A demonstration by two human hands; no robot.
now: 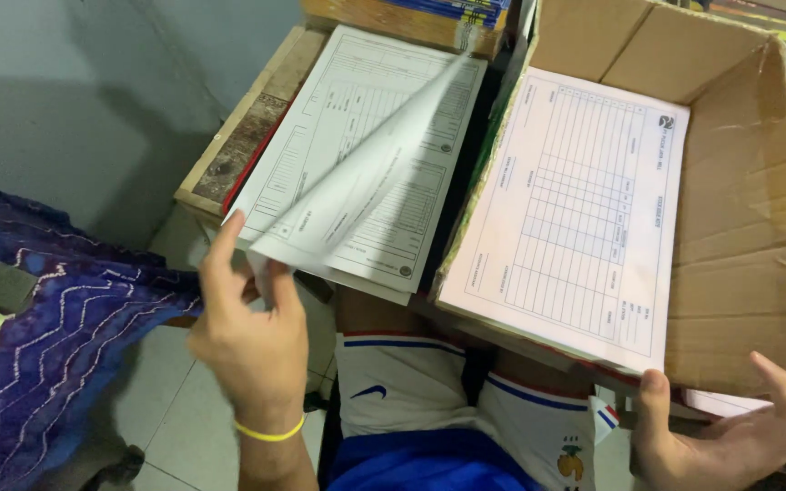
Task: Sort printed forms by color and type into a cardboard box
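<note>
Clearance: you had open floor (175, 409) below your left hand (252, 341). Obstructions: cardboard box (739, 227) wall and book pile (429, 18) (top edge) hemmed the form stack (384, 191); blue cloth (47, 318) blocked the left.

White forms (357, 155) ruled with black grids, a brown cardboard box (739, 227), a blue cloth (56, 309) with white zigzags

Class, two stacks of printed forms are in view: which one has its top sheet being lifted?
The white stack outside the box: the left hand peels up its top sheet. The pinkish stack in the box lies flat.
</note>
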